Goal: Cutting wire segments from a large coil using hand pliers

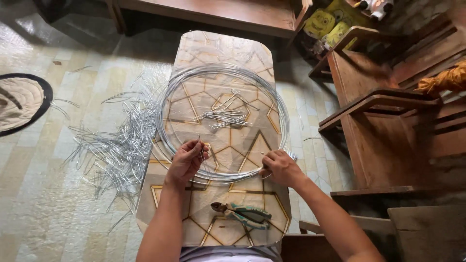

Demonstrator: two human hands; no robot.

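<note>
Floor: pale tiled floor in cream and grey, with one low board lying on it, patterned with gold lines in geometric shapes.
Wire coil: one large coil of silver wire, several turns thick, lies flat on the board and fills most of its upper half; its near edge runs under both hands.
Left hand: the left hand is closed around one short, straight piece of wire, held upright between thumb and fingertips just above the near arc of the coil.
Right hand: the right hand is curled shut, pinching the coil at its lower right — the wire passes through the fingers.
Cut pieces on the board: one small heap of short wire pieces lies inside the ring; too many to count.
Cut pieces on the floor: a far larger scatter of short wire lengths spreads over the tiles left of the board — beyond counting.
Pliers: one pair of pliers with green handles lies on the board near the person, below both hands, touched by neither.
Furniture: wooden chairs stand to the right.
Mat: one round mat with a dark rim lies at the left edge.
</note>
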